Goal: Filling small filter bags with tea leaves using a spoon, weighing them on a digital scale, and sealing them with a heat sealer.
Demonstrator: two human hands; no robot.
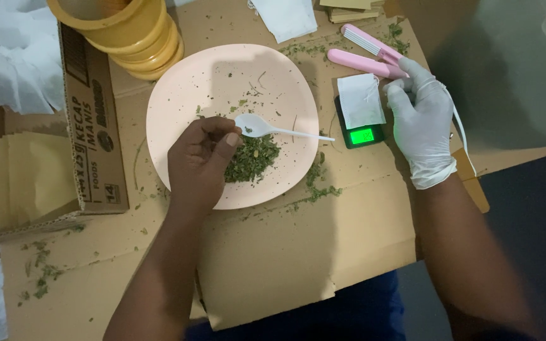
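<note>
Flanking pink plate (178,107): brown printed carton (93,126).

One head-worn camera looks steeply down, close over a cardboard-covered worktop (298,252)

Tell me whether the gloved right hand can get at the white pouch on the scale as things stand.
Probably yes. The right hand hovers just beside the white pouch lying on the small scale, and nothing lies between them.

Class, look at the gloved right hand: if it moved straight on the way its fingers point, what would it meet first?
The right hand points up-left; its fingertips already seem to touch the pink handled tool, so probably that, though depth is unclear.
</note>
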